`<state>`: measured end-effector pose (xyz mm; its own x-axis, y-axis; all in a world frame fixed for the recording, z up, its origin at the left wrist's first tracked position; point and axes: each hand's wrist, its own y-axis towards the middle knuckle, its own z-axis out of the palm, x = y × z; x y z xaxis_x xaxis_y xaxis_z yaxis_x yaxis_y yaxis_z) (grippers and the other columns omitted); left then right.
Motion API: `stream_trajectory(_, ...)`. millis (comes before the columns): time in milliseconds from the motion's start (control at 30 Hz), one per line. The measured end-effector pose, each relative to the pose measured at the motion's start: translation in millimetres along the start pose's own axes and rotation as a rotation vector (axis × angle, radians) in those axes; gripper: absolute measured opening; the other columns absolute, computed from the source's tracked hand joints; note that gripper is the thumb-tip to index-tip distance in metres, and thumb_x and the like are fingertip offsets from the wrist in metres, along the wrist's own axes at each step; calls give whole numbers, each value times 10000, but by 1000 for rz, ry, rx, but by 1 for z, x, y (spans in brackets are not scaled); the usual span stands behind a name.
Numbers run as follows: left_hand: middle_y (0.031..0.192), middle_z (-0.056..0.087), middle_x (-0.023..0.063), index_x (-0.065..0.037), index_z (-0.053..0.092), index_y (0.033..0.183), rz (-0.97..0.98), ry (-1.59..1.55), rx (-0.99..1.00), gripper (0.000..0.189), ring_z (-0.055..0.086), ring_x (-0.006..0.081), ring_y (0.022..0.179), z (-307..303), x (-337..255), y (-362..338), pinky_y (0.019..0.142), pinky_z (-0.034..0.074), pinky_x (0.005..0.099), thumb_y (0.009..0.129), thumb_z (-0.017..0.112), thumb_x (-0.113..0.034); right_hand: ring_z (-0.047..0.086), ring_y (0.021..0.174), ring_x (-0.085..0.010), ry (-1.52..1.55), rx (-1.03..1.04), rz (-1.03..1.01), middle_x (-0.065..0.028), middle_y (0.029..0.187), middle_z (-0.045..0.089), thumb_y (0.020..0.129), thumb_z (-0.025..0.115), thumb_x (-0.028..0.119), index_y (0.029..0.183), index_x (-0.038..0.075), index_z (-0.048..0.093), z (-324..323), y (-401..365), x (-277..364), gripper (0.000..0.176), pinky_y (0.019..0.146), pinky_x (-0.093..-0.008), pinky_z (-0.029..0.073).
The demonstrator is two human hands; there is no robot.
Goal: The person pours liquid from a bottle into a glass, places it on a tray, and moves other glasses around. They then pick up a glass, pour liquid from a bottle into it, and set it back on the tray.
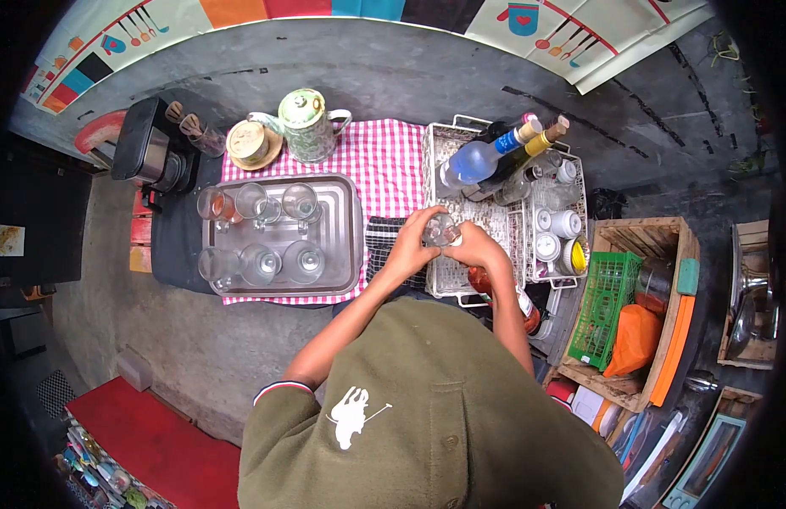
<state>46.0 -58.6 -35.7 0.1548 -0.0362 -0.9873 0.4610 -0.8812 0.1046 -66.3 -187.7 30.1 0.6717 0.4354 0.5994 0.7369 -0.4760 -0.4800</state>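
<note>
Both hands are closed around a clear glass point(442, 229), held over the left edge of the white wire basket point(441, 161). My left hand point(412, 244) grips it from the left, and my right hand point(478, 248) from the right. The fingers cover the glass's sides, so its full shape is hidden. To the left, several clear glass mugs point(260, 263) stand in two rows on a metal tray point(346, 246). A dark checked cloth point(383, 233) lies between tray and basket.
Bottles point(478, 161) stand at the basket's back; another rack point(584, 204) holds white-lidded jars point(566, 224). A green patterned teapot point(306, 127) and lidded cup point(250, 142) sit behind the tray. A red-capped bottle point(529, 312) is by my right forearm. Rightward is a wooden crate point(664, 233).
</note>
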Motion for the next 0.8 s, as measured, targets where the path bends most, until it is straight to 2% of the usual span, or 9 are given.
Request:
stream_trajectory(100, 1270, 580, 136, -92, 545, 1338, -18, -16, 2, 716, 587, 294, 1177, 0, -1, 0, 986, 470, 371, 655, 692, 65, 720, 775, -310, -13, 58, 87, -224, 822, 719, 707, 787, 234, 906, -49, 708, -1, 4, -2, 355, 725, -400, 542)
stream_trajectory(467, 1264, 586, 145, -76, 543, 1334, -21, -7, 8, 708, 591, 298, 1176, 2, 3, 2, 1002, 469, 383, 658, 698, 67, 723, 826, -301, -23, 73, 69, -238, 877, 723, 697, 818, 285, 958, -55, 701, 5, 15, -23, 444, 764, -395, 547)
stream_trajectory(600, 1273, 586, 147, -74, 544, 1330, -28, -17, 7, 705, 589, 303, 1180, 2, 3, 1, 1012, 469, 387, 657, 707, 60, 718, 833, -306, -69, 64, 114, -251, 884, 715, 685, 830, 308, 945, -82, 684, -6, 4, 3, 491, 763, -395, 547)
stream_trajectory(800, 1264, 583, 148, -68, 539, 1337, -42, -31, 19, 711, 586, 294, 1184, 2, 2, 2, 1007, 473, 383, 658, 706, 66, 717, 839, -298, -36, 67, 89, -249, 895, 715, 680, 834, 320, 968, -96, 670, -1, 8, -9, 532, 753, -388, 546)
